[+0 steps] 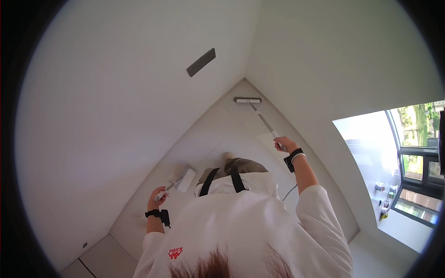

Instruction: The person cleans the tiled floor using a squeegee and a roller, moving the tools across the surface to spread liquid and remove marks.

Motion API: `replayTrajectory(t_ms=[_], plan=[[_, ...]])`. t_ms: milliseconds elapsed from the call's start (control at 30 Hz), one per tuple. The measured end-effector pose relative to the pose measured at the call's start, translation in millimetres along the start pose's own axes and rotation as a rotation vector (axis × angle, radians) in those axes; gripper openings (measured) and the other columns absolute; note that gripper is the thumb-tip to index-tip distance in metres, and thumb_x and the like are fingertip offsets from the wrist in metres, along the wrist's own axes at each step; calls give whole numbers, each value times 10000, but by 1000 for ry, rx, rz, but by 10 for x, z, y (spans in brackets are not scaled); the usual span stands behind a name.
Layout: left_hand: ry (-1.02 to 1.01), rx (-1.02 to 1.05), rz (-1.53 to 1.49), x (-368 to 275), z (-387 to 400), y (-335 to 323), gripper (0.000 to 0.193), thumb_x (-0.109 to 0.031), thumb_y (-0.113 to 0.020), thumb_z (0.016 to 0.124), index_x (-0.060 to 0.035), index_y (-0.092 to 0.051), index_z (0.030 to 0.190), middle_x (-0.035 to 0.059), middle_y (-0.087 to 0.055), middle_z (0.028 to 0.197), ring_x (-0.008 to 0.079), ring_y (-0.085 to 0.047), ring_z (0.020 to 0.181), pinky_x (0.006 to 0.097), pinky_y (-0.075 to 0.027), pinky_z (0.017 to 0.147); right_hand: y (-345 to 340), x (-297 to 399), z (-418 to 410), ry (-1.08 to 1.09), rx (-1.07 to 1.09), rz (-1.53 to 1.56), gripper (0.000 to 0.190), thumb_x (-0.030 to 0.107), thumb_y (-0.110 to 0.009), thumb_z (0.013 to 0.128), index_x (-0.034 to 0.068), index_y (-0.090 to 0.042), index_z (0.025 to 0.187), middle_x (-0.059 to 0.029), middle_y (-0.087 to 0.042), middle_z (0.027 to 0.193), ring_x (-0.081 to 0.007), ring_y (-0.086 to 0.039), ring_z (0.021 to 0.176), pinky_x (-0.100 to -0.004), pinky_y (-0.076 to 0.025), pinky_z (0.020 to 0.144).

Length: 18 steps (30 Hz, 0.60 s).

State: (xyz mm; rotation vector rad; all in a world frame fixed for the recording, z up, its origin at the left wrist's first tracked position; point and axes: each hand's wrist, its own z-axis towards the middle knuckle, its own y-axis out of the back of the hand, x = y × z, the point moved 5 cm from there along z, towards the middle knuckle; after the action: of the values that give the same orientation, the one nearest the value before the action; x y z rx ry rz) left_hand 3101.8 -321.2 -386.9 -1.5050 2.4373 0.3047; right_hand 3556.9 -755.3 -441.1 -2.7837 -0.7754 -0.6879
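Observation:
My right hand (285, 143) is closed around the handle of a floor brush (248, 100), whose wide white head with dark bristles lies near the corner where two walls meet the floor. My left hand (160, 195) grips the short handle of a dustpan (186, 180), seen low at my left side, close to the left wall. Beside the dustpan shows a pale, partly see-through part that I cannot make out. One beige shoe (229, 155) is on the tiled floor (240, 139) between the two tools.
White walls (114, 104) close in on both sides, with a baseboard along each. A dark grey plate (201, 62) is on the left wall. To the right is a window (413, 149) with several small items on its sill (393, 222). Pale panels (107, 253) stand at the lower left.

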Motion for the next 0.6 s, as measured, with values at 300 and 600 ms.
replayTrajectory(t_ms=[300, 600], plan=[[31, 29, 470, 24, -117, 49, 238, -131, -536, 639, -50, -511, 861, 49, -502, 617, 88, -450, 429, 169, -341, 344, -1044, -30, 153, 44, 31, -195, 139, 61, -420, 672, -58, -445, 739, -104, -501, 578, -167, -509, 459, -271, -430, 386], [-52, 92, 672, -131, -710, -680, 235, -144, -510, 674, -32, -516, 880, 47, -517, 633, 86, -457, 425, 169, -310, 314, -361, -2818, -1130, -264, -242, -351, 239, 196, -477, 684, -20, -484, 787, -75, -494, 589, -158, -498, 474, -282, -446, 403]])
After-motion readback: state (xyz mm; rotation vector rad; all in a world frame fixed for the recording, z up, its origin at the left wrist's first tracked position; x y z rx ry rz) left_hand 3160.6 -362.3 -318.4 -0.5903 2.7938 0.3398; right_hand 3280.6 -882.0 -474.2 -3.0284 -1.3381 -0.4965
